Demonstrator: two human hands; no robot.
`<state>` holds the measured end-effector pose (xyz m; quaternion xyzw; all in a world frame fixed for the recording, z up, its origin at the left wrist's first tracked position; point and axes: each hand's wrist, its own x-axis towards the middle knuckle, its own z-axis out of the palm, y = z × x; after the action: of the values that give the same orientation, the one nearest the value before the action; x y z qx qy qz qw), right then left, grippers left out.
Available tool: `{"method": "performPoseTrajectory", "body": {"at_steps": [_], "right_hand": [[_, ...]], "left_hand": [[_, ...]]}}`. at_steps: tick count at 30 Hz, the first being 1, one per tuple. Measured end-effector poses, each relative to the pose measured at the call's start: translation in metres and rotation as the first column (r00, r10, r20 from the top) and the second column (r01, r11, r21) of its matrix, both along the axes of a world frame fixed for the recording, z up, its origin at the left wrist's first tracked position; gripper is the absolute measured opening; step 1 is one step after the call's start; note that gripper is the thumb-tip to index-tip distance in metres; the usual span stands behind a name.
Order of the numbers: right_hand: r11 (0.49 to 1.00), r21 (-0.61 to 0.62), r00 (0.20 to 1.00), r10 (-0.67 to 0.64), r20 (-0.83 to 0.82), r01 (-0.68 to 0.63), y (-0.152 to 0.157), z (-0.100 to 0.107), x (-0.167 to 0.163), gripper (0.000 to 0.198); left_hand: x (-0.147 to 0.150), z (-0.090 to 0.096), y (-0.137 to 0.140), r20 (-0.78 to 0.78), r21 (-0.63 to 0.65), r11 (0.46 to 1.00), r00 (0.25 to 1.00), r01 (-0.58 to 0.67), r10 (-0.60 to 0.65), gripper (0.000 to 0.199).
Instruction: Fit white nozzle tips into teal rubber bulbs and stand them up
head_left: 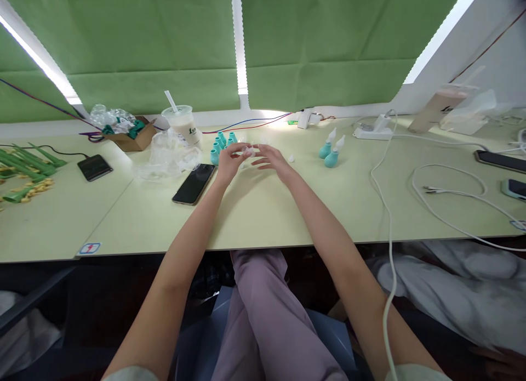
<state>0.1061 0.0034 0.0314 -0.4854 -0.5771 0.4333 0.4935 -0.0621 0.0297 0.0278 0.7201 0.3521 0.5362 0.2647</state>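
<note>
My left hand [230,160] pinches a small translucent white piece [249,151] between thumb and fingers above the table. Close against it from the right, my right hand [273,160] has its fingers stretched out and a little apart; whether they touch the piece is too small to tell. Several teal rubber bulbs [214,156] stand in a group behind and left of my left hand, partly covered by it. A small white tip [291,158] lies right of my right hand. Farther right stand two teal bulbs [331,160] fitted with translucent pointed tips.
Left of my arms lie a phone [194,185] and a crumpled plastic bag [166,156]. Behind are a drink cup [183,123] and a cardboard box [133,140]. On the right, a power strip [373,131] and a white cable [382,194] run over the table edge.
</note>
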Motion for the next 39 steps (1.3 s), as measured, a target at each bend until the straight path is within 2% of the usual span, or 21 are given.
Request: {"method": "performPoseTrajectory", "body": {"at_steps": [2,3,4,5,6,8,11,14,19,21,25,26,27,29,30,31,32,34,36,39], "right_hand": [[0.959,0.075,0.939,-0.283,0.195,0.273,0.001,0.005,0.016,0.032],[0.916,0.115,0.884,-0.402,0.239,0.385,0.002,0.005,0.025,0.028],[0.854,0.186,0.785,-0.520,0.337,0.486,0.004,0.004,0.035,0.024],[0.807,0.251,0.682,-0.587,0.437,0.534,0.005,0.002,0.045,0.022],[0.782,0.284,0.596,-0.612,0.520,0.555,0.006,-0.001,0.053,0.022],[0.769,0.266,0.486,-0.591,0.644,0.582,0.009,-0.010,0.066,0.026],[0.791,0.142,0.486,-0.494,0.721,0.595,0.013,-0.023,0.074,0.020],[0.801,0.099,0.506,-0.463,0.727,0.590,0.017,-0.029,0.072,0.016],[0.802,0.136,0.511,-0.490,0.706,0.582,0.016,-0.019,0.062,0.017],[0.800,0.185,0.514,-0.524,0.679,0.571,0.012,-0.013,0.055,0.021],[0.796,0.287,0.468,-0.560,0.683,0.533,0.005,-0.004,0.046,0.026],[0.823,0.268,0.485,-0.524,0.701,0.501,0.003,-0.002,0.046,0.028],[0.872,0.213,0.527,-0.444,0.725,0.441,0.002,0.002,0.047,0.031],[0.978,0.018,0.632,-0.149,0.760,0.209,-0.003,0.011,0.054,0.046],[0.994,-0.099,0.652,0.040,0.757,0.054,-0.006,0.017,0.058,0.055],[0.979,-0.182,0.631,0.197,0.750,-0.088,-0.011,0.022,0.063,0.066],[0.958,-0.245,0.589,0.287,0.755,-0.152,-0.016,0.027,0.068,0.077],[0.921,-0.347,0.510,0.386,0.768,-0.175,-0.029,0.031,0.077,0.089],[0.920,-0.371,0.462,0.385,0.799,-0.126,-0.043,0.027,0.086,0.088],[0.948,-0.317,0.447,0.293,0.845,-0.020,-0.059,0.013,0.098,0.063]], "left_hand": [[-0.003,0.000,0.004,0.066,-0.030,0.999,0.998,0.012,-0.010,0.038],[-0.004,0.000,0.006,0.087,-0.047,0.999,0.996,0.018,-0.014,0.038],[-0.006,0.000,0.008,0.095,-0.063,0.998,0.995,0.026,-0.020,0.038],[-0.007,0.000,0.009,0.088,-0.079,0.996,0.996,0.032,-0.025,0.038],[-0.007,0.000,0.010,0.070,-0.093,0.995,0.997,0.038,-0.031,0.038],[-0.008,-0.002,0.012,0.017,-0.105,0.993,0.999,0.046,-0.045,0.037],[-0.008,-0.006,0.012,-0.077,-0.096,0.993,0.995,0.061,-0.068,0.038],[-0.009,-0.008,0.010,-0.159,-0.133,0.988,0.982,0.076,-0.097,0.040],[-0.009,-0.011,0.011,-0.195,-0.163,0.983,0.973,0.088,-0.120,0.040],[-0.009,-0.013,0.013,-0.206,-0.148,0.984,0.971,0.096,-0.125,0.040],[-0.009,-0.016,0.015,-0.231,-0.168,0.982,0.966,0.081,-0.119,0.038],[-0.009,-0.016,0.014,-0.237,-0.172,0.982,0.965,0.072,-0.112,0.038],[-0.010,-0.016,0.014,-0.243,-0.172,0.983,0.964,0.064,-0.105,0.038],[-0.011,-0.015,0.013,-0.255,-0.164,0.985,0.963,0.045,-0.086,0.039],[-0.012,-0.014,0.013,-0.260,-0.159,0.987,0.963,0.034,-0.075,0.039],[-0.013,-0.013,0.014,-0.263,-0.152,0.988,0.962,0.026,-0.066,0.040],[-0.014,-0.012,0.014,-0.265,-0.146,0.989,0.962,0.021,-0.059,0.041],[-0.016,-0.010,0.015,-0.264,-0.131,0.991,0.963,0.017,-0.051,0.042],[-0.019,-0.009,0.017,-0.255,-0.119,0.993,0.966,0.012,-0.042,0.042],[-0.022,-0.009,0.021,-0.231,-0.124,0.992,0.973,-0.010,-0.019,0.042]]}}
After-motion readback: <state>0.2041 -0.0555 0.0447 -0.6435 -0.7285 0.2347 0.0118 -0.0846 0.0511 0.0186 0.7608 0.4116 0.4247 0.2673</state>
